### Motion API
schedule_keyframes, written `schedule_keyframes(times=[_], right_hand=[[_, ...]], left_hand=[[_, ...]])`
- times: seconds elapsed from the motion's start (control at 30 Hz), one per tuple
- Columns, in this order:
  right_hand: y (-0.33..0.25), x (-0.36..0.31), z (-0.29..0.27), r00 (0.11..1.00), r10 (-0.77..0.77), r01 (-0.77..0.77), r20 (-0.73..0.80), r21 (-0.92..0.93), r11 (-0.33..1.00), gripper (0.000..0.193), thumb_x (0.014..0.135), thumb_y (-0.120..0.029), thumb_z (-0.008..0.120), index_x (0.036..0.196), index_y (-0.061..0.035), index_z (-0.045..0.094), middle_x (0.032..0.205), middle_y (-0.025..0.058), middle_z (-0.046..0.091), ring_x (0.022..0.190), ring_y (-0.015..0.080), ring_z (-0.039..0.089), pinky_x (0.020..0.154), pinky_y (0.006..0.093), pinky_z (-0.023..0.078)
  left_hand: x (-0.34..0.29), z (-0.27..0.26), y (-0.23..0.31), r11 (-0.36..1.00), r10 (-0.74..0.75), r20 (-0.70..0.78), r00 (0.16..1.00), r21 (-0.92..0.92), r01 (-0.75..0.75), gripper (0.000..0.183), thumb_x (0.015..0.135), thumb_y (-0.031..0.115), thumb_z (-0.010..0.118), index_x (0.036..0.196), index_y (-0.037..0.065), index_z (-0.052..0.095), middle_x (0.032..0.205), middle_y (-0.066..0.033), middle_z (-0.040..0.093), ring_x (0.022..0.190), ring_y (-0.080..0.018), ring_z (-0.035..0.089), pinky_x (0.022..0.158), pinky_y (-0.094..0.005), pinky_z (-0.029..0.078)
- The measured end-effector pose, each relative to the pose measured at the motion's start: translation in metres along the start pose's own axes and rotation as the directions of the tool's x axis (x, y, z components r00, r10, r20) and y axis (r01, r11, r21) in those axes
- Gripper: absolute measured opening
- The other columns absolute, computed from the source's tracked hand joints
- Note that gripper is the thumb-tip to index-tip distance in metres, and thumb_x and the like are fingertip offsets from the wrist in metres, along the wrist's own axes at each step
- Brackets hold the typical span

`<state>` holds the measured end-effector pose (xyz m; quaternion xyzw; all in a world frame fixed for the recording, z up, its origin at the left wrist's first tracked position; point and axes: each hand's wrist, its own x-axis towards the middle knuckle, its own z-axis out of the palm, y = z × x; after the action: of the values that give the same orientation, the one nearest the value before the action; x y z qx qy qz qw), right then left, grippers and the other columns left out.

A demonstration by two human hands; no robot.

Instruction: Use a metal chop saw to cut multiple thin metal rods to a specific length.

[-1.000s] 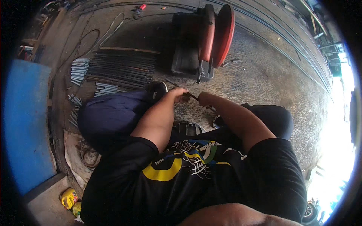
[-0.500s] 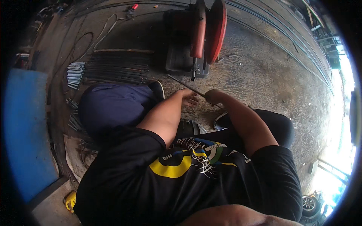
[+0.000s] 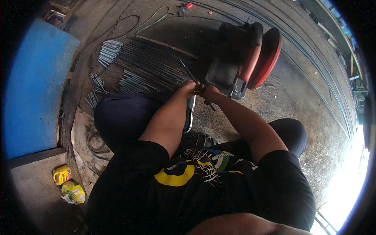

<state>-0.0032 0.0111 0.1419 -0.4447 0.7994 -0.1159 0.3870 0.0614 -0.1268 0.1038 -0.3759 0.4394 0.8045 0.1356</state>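
At your far left stands a big blue panel [image 3: 37, 86], and below it, on the concrete ledge, a squat yellow jug [image 3: 62, 174] with a crumpled yellow-and-green packet [image 3: 73, 192] just beside it; any print on them is too small to make out. Next comes the heap of thin metal rods [image 3: 156, 66] on the floor, laid side by side with shorter grey cut pieces [image 3: 109, 51] at their left end.

Your left hand [image 3: 188, 87] is closed around one thin rod [image 3: 187, 70], near the middle of the floor ahead of your knees. Your right hand [image 3: 209, 93] sits touching the left one, also curled shut on that same rod, whose lower tip pokes out below your right wrist. The rod's long axis runs from upper left, over the heap, down to lower right. Both hands grip it at about the same spot, so neither is the nearer one.

Just right of your hands, almost touching, is the cut-off saw [image 3: 235, 58] with its red blade guard [image 3: 266, 56]. It lies to the upper right of the rod, so the rod sits crosswise in front of it.
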Motion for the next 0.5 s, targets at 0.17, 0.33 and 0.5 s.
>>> schedule_keyframes(times=[0.17,0.33,0.5], right_hand=[[-0.048,0.014,-0.051,0.967,0.154,-0.164,-0.201,-0.030,0.986,0.041,0.083,-0.034,0.057,0.099,0.0026,0.063,0.103,0.0260,0.062,0.098,0.0361,0.061,0.083,0.0437,0.050],[-0.096,0.079,-0.109,0.733,0.276,-0.151,-0.622,0.248,0.957,0.034,0.084,-0.027,0.052,0.102,0.0007,0.061,0.106,0.0249,0.060,0.099,0.0378,0.059,0.084,0.0456,0.047],[-0.085,0.135,-0.127,0.277,0.303,0.103,-0.912,0.342,0.934,0.023,0.076,-0.010,0.056,0.096,-0.0003,0.061,0.093,0.0228,0.059,0.087,0.0403,0.057,0.079,0.0448,0.047]], left_hand=[[0.068,-0.039,0.056,0.934,0.172,-0.242,0.955,0.348,-0.080,0.032,0.091,0.026,0.042,0.093,0.001,0.061,0.084,-0.0159,0.062,0.077,-0.0274,0.062,0.071,-0.0418,0.051],[0.130,-0.077,0.133,0.596,0.405,-0.427,0.808,0.794,0.121,0.035,0.088,0.028,0.044,0.094,0.000,0.065,0.093,-0.0184,0.064,0.089,-0.0284,0.062,0.079,-0.0419,0.049],[0.187,-0.087,0.222,0.574,0.495,-0.495,0.714,0.803,0.159,0.036,0.086,0.029,0.047,0.097,0.002,0.067,0.102,-0.0198,0.064,0.100,-0.0288,0.061,0.087,-0.0424,0.046]])
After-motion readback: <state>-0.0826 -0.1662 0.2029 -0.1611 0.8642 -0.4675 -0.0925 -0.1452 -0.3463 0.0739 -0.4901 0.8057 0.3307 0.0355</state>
